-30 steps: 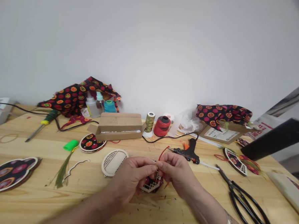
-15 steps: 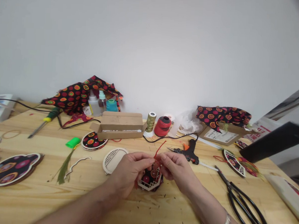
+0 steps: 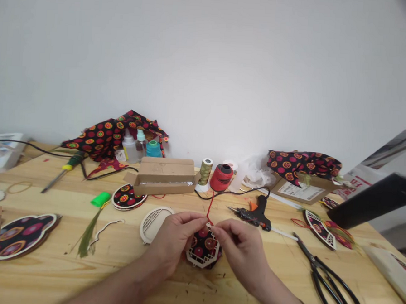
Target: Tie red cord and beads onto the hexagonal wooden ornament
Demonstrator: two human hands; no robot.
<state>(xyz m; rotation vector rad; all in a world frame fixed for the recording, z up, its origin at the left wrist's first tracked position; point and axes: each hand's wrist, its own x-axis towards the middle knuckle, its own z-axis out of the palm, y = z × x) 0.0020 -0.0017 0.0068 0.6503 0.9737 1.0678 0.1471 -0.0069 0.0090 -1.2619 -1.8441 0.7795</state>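
Note:
My left hand point(image 3: 174, 241) and my right hand point(image 3: 240, 249) meet over a small hexagonal wooden ornament point(image 3: 203, 251) faced with black fabric with red and orange dots, resting on the wooden table point(image 3: 115, 274). Both hands pinch a red string point(image 3: 208, 209) at the ornament's top; its loose end stands upward. The fingers of each hand are closed on the string.
Around the hands lie a round wooden lattice piece point(image 3: 153, 218), a black glue gun point(image 3: 256, 213), black scissors point(image 3: 332, 279), a red thread spool point(image 3: 221, 177), a green-gold spool point(image 3: 205, 170), a cardboard box point(image 3: 164, 176), fabric heaps point(image 3: 112, 133), a screwdriver point(image 3: 60, 174) and finished ornaments point(image 3: 23, 231).
The ornament has tipped so its fabric face shows between my hands. The red string's free end now points straight up. My hands have shifted slightly apart and lower.

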